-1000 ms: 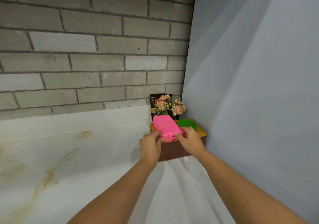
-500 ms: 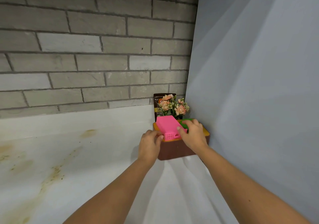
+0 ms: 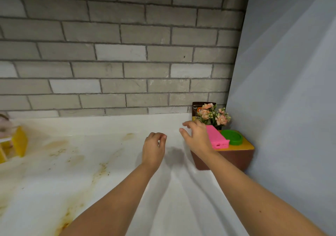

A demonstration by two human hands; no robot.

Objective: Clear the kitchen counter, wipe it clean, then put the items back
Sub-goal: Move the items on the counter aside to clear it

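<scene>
Backing stained white counter [image 3: 72, 172], grey brick wall [image 3: 118, 54], pale side wall [image 3: 291, 72]

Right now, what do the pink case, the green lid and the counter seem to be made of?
The pink case: probably moulded plastic, matte; even bright colour and cut slots at its near end. The green lid: likely plastic, slightly glossy; round with a raised rim. The counter: polished stone or a marble-look laminate, I cannot tell which; white with brownish streaks.

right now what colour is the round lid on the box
Green lid, clearest in the head view.
</scene>
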